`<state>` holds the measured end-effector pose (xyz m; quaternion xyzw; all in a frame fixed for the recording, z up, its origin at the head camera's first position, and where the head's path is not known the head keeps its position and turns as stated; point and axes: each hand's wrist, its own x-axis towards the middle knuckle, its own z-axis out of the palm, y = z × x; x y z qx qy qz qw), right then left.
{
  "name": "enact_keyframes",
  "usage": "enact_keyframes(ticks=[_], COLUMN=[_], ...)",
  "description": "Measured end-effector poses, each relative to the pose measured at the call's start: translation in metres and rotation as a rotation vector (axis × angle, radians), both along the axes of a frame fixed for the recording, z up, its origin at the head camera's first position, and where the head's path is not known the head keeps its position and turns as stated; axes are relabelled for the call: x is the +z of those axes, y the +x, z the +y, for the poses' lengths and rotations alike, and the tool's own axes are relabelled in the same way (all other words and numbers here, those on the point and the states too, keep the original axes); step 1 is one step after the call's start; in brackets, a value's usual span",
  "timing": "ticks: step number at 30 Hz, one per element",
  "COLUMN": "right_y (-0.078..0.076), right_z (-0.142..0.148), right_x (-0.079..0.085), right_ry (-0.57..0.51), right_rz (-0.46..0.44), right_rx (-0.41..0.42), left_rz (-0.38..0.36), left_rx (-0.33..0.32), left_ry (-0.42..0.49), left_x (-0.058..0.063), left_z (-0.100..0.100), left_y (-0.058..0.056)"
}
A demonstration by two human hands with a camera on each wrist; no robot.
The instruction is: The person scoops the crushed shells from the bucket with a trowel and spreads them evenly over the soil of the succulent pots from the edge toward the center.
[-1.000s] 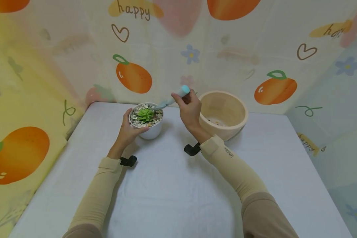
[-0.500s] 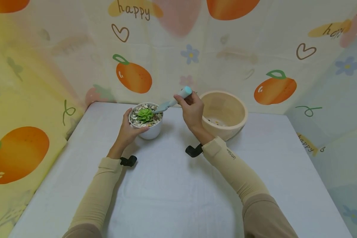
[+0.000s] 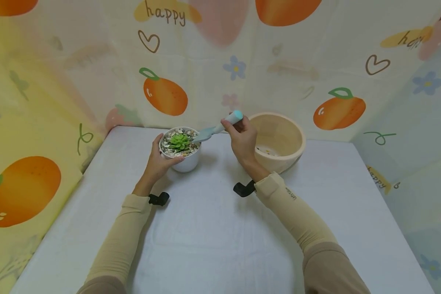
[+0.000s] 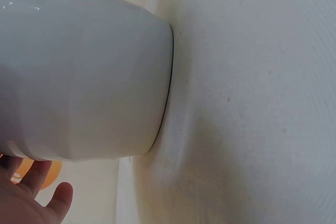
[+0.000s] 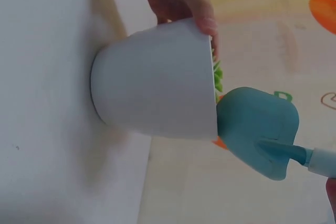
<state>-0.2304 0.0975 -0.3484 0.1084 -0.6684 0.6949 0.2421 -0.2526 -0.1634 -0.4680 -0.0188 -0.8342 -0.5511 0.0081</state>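
A white flowerpot [image 3: 185,165] stands on the table, with a green succulent [image 3: 179,141] set among pale pebbles [image 3: 186,152]. My left hand [image 3: 158,161] grips the pot from the left, thumb along the near side of its rim. In my right hand [image 3: 244,141] is a small light-blue trowel [image 5: 258,127], its handle pinched between thumb and fingers. The trowel's blade slants down to the left, its tip right at the pot's right rim. Part of my left hand's fingers is hidden behind the pot in the head view.
A large cream planter [image 3: 279,163] stands just right of my right hand, with a few small bits on its floor. White cloth covers the table [image 3: 213,228]. A printed curtain [image 3: 206,77] rises right behind the pots.
My right hand has moved right and slightly down with the trowel. The blade has drawn back from beside the succulent to the pot's right rim. The left hand and pot have stayed in place.
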Motion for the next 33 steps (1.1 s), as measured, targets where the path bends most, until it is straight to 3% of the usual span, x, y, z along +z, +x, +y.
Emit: enact_keyframes(ticks=[8,18,33], right_y=[-0.023,-0.017,-0.015], right_z=[0.013,0.033,0.076], right_x=[-0.022,-0.019,-0.013], right_ry=[-0.067,-0.134,-0.233], right_rz=[-0.063,-0.075,-0.026], right_rx=[0.035,0.051,0.043], left_rz=[0.034,0.022,0.008], left_rx=[-0.009,-0.006,-0.004], left_ry=[0.008,0.005,0.000], left_x=[-0.001,-0.002,0.000], left_z=[-0.002,-0.003,-0.003], left_y=[0.000,-0.001,0.000])
